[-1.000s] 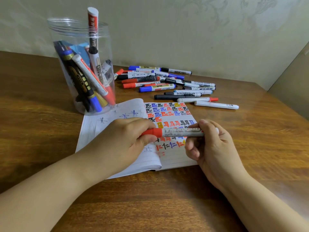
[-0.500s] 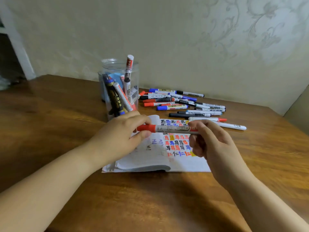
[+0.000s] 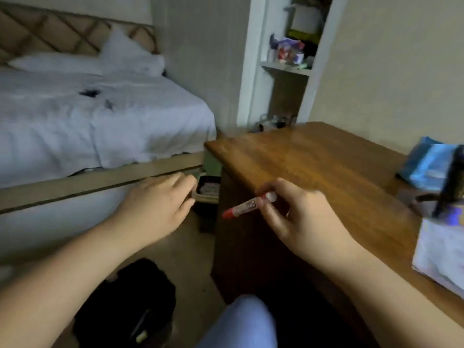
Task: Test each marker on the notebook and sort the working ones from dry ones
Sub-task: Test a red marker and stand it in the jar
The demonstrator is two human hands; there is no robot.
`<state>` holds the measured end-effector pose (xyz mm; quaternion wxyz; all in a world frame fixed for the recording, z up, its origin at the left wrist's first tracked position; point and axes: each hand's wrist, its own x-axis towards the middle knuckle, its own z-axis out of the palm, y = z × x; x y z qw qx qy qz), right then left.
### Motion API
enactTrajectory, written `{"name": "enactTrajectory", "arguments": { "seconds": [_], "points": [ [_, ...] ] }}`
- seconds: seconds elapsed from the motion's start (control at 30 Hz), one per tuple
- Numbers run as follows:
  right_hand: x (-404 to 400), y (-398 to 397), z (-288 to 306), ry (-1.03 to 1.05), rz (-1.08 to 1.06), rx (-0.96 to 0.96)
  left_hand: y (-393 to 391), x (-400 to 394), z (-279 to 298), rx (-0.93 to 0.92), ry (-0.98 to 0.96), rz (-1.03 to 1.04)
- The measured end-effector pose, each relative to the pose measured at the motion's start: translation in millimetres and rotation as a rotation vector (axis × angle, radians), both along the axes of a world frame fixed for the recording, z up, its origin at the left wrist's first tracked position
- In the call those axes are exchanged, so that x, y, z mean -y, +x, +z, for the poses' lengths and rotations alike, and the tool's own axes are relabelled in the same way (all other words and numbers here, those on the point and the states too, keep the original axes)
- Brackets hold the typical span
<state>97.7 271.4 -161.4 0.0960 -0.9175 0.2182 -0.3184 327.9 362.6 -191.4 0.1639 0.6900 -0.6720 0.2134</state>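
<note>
Pinched between thumb and fingertips, the red-capped whiteboard marker (image 3: pixel 247 205) sits in the right hand (image 3: pixel 298 219), centre frame, red cap pointing lower left, just off the edge of the brown wooden desk (image 3: pixel 313 162). Left of it, the left hand (image 3: pixel 160 204) hangs over the floor with fingers loosely curled, holding nothing. Beyond its fingertips stands a small dark bin (image 3: pixel 208 197) beside the desk. Far right, blurred, the open paper notebook (image 3: pixel 442 249) lies on the desk below the clear plastic jar (image 3: pixel 437 167).
</note>
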Motion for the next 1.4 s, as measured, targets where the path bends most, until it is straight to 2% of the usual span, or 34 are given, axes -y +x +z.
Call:
{"name": "enactTrajectory", "arguments": {
  "seconds": [0.2, 0.3, 0.47, 0.6, 0.7, 0.83, 0.97, 1.23, 1.4],
  "points": [
    [-20, 168, -91, 0.067, 0.187, -0.239, 111, -85, -62, 0.109, 0.182, 0.292],
    [-44, 225, -137, 0.13, 0.234, -0.424, 146, -115, -96, 0.027, 0.241, 0.327],
    [-58, 269, -192, 0.161, 0.229, -0.687, 170, -127, -131, -0.101, 0.286, 0.4],
    [-53, 262, -187, 0.076, 0.271, -0.776, 172, -122, -138, -0.106, 0.317, 0.402],
    [-39, 240, -156, -0.065, 0.257, -0.708, 160, -108, -129, -0.1, 0.29, 0.36],
    [-12, 180, -93, -0.184, 0.124, -0.616, 120, -60, -89, -0.006, 0.228, 0.273],
    [14, 86, -29, -0.228, -0.076, -0.525, 54, 8, -46, -0.006, 0.157, 0.042],
    [29, -120, 18, -0.156, -0.713, -0.499, -142, 119, 30, 0.056, 0.053, -0.517],
    [18, -216, 24, -0.032, -0.951, -0.51, -259, 154, 47, 0.059, 0.007, -0.688]
  ]
}}
